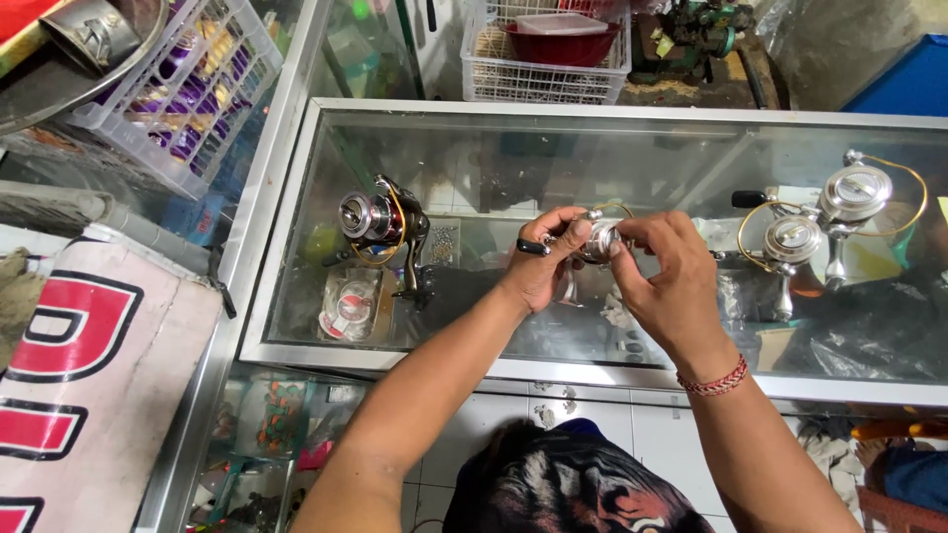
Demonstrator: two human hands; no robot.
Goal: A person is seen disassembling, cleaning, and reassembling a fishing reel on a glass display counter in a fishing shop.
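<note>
Glass-topped and metal-framed, the display counter (296, 212) fills the shop view. At ten o'clock a white basket (183, 94) holds purple and yellow items; at twelve o'clock a second white basket (494, 74) carries a red bowl (563, 44). On the glass at nine o'clock stands one fishing reel with a red spool (380, 222). At the centre the left hand (538, 271) and right hand (667, 276) both pinch a small silver reel (597, 239), shiny, with a black knob and thin gold bail wire, lifted just above the glass. At three o'clock stand two more silver reels with gold bails (825, 222). Four reels in all, two baskets, one bowl.
</note>
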